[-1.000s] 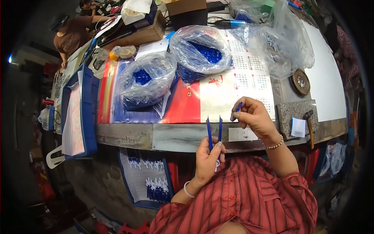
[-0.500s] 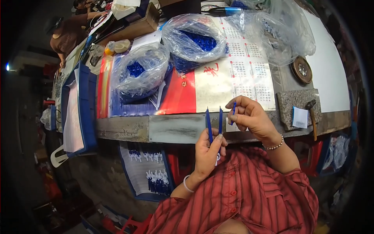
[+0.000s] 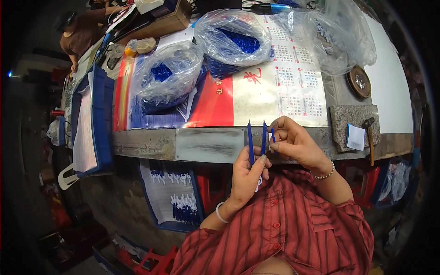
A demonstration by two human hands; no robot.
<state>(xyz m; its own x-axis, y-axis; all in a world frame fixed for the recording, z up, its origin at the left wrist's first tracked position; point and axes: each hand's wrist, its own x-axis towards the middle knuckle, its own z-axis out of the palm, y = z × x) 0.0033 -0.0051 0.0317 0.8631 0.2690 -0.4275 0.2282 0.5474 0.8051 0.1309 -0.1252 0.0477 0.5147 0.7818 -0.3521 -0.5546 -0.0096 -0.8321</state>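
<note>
Here, left hand [image 3: 246,173] pinching two thin blue sticks [image 3: 251,145], thumb pressed on right one, tips pointing far, white loop [image 3: 259,182] at near end. Right hand [image 3: 298,143]: thumb and finger closed on small blue piece [image 3: 273,134], just right of sticks, little gap between. Both hands by near edge of table [image 3: 146,145]. Farther off, big paper sheet [image 3: 250,107]: red writing, small calendar grids.

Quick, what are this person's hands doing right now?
Left hand: closed, holding two slim blue prongs.
Right hand: closed, pinching a small blue piece.
</note>
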